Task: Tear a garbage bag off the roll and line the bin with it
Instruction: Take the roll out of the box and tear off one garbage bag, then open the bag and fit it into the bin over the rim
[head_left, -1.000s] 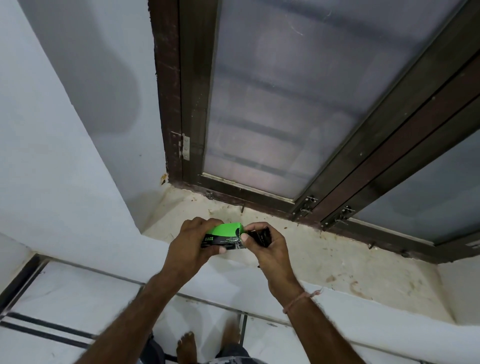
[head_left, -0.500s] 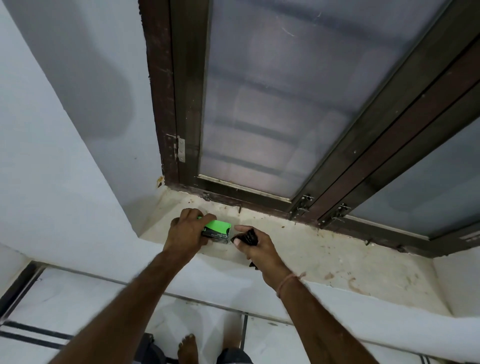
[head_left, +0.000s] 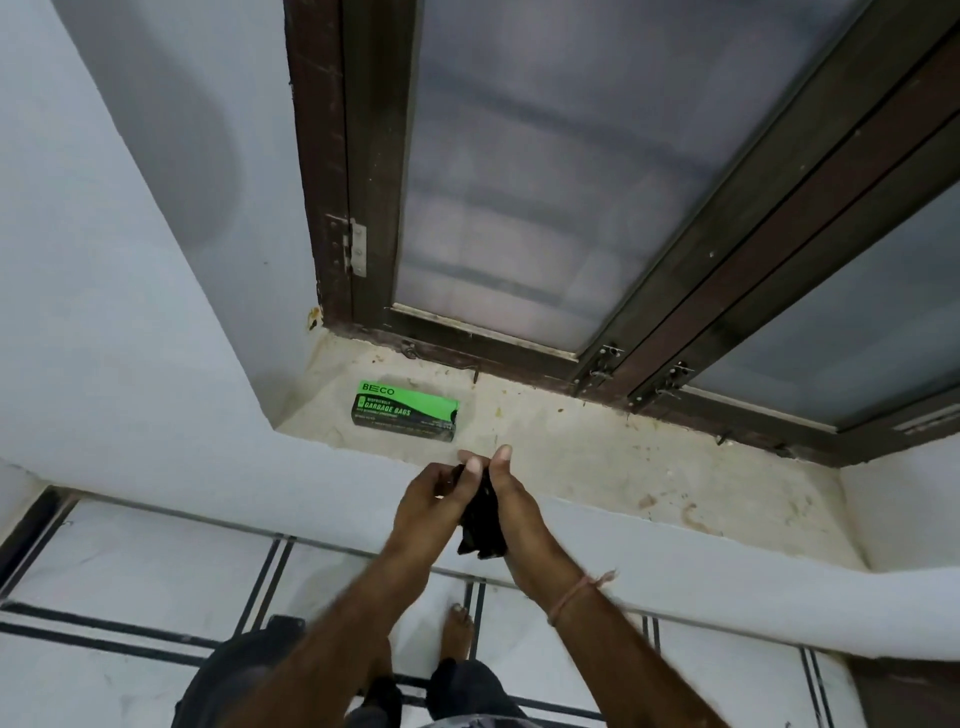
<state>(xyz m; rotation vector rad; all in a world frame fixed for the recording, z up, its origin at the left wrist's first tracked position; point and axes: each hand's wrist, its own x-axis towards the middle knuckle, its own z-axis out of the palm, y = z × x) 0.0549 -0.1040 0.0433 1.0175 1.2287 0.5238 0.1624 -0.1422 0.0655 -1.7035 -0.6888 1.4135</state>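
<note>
**Inspector:** Black film, folded small: that is the garbage bag (head_left: 483, 525), pinched between both hands over the front edge of the window ledge (head_left: 597, 457).

**Clerk:** State of each hand?

**Inspector:** Left hand (head_left: 431, 506) is closed on the bag's upper part, thumb against the fingers. Right hand (head_left: 511, 499) is closed on it from the other side, thumb raised. The two hands touch at the fingertips, so neither is nearer; the bag lies directly between them.

**Clerk:** Its long axis?

**Inspector:** It runs from the fingertips down toward the wrists. The loose lower end hangs below the palms, unsupported.

**Clerk:** And the green box (head_left: 406, 410)?

**Inspector:** Flat on the ledge, beyond the fingertips and a little to the left-hand side, apart from both hands. Its long side runs across the ledge. It appears finished with.

**Clerk:** The bin?

**Inspector:** Not identifiable. A dark rounded shape shows low beneath the left forearm, but I cannot say what it is.

**Clerk:** Your judgement of the next move?

**Inspector:** The bag appears separated from the roll. It likely needs unfolding, with the hands drawn apart across that axis to find the mouth.
</note>
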